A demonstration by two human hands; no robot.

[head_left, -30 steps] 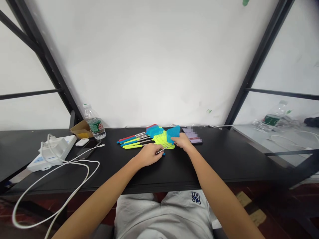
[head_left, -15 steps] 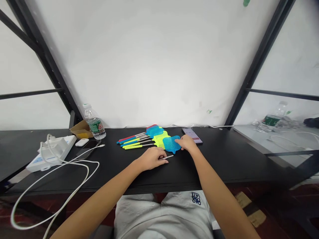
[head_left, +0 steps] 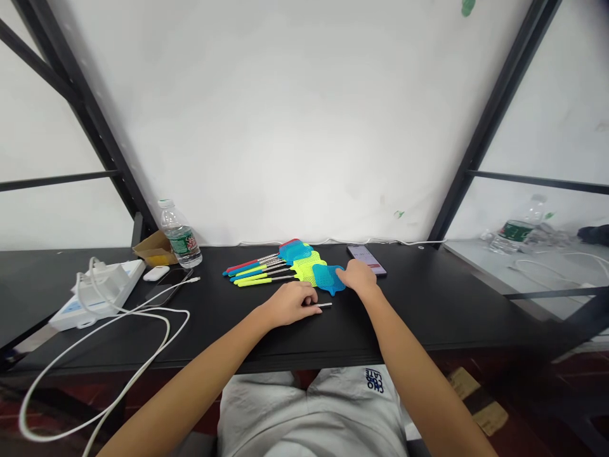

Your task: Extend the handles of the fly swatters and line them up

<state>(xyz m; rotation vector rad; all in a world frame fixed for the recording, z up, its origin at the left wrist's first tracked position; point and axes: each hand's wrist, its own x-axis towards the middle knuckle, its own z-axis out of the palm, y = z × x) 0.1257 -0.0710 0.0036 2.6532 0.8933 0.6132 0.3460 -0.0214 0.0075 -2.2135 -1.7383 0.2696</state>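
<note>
My left hand (head_left: 291, 303) is closed around a thin metal rod (head_left: 325, 305), whose bright tip sticks out to the right past the fingers. The rest of the rod is hidden in the hand. My right hand (head_left: 358, 275) pinches the right edge of a blue mesh fly swatter head (head_left: 329, 278). A small gap separates the rod tip from this blue head. Behind and left of it lie several more fly swatters in a fanned pile, with a yellow-green head (head_left: 307, 268), another blue head (head_left: 294, 251), and red, blue and yellow grips (head_left: 252, 275) pointing left.
A phone (head_left: 367, 259) lies behind my right hand. On the left are a water bottle (head_left: 182, 238), an open cardboard box (head_left: 155, 249), a white earbud case (head_left: 156, 273), a dark phone (head_left: 172, 285), a power strip (head_left: 128, 273) and a looped white cable (head_left: 166, 339) hanging over the table edge.
The metal rod has swung from a slant to nearly level, and less of it shows beyond my left fingers. The held blue swatter head has shifted slightly; the pile stays put.
</note>
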